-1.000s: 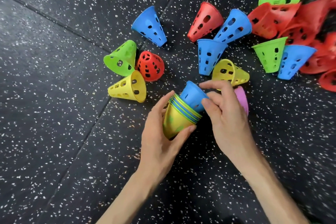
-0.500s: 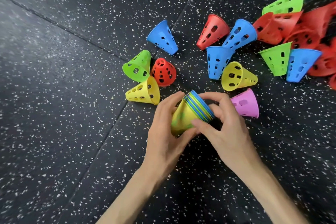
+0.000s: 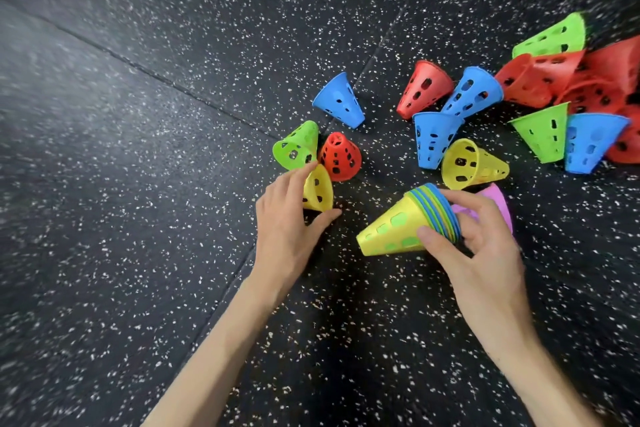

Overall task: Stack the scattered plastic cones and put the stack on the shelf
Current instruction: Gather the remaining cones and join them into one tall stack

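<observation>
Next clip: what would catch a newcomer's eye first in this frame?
Bright perforated cones lie scattered across the dark speckled floor, densest in a red pile at the upper right. Near the centre, the right hand grips a nested stack, yellow outside with blue and green rims. The left hand reaches onto a single yellow cone beside a green cone and a red cone.

head cam | looks steeply down | close above floor [image 3: 173,253]
</observation>
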Motion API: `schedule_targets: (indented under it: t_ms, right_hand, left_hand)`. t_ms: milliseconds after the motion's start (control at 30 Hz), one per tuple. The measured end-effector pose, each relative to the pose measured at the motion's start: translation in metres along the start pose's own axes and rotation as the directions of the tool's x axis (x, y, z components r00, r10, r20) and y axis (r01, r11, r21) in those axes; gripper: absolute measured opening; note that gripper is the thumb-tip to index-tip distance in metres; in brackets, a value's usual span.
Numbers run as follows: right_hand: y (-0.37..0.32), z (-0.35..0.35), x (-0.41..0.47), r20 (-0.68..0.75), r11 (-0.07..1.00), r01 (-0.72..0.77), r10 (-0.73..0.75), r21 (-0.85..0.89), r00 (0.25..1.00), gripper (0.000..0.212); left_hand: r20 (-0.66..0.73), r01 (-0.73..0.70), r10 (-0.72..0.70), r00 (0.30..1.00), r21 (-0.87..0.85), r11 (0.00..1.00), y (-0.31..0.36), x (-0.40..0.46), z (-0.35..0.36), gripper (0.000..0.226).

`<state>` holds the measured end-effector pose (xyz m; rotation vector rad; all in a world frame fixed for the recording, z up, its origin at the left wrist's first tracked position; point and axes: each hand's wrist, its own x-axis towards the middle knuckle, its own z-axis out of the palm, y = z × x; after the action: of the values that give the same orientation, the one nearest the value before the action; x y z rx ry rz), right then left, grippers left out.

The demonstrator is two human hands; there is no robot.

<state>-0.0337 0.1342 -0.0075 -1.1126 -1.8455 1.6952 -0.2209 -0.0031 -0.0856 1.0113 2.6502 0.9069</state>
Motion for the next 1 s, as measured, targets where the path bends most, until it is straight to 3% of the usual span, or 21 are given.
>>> schedule_targets:
  t_ms: [67,333,600,1000]
  right_hand:
    - [0.000,-0.002,-0.003,-0.011,1.000,0.004,-0.004,0.011,1.000,0.041]
    - [-0.002,-0.006,-0.010,-0.075,0.998,0.030,-0.026,0.050,0.997,0.044]
    - [0.008,0.000,-0.024,0.173,1.000,0.011,-0.011,0.002,0.985,0.041]
    - [0.007,-0.001,-0.029,0.336,0.999,0.045,-0.033,-0.028,0.941,0.026]
  left_hand:
    - [0.025,-0.023,0.023,0.999,0.002,1.000,-0.001,-0.002,-0.003,0.084]
    - [0.092,-0.048,0.074,0.993,-0.257,0.965,0.032,-0.054,-0.004,0.088]
    - [0.122,-0.015,0.075,0.990,-0.435,0.900,0.060,-0.085,-0.001,0.078]
    - [0.196,-0.014,0.128,0.972,-0.498,0.867,0.066,-0.087,-0.007,0.077]
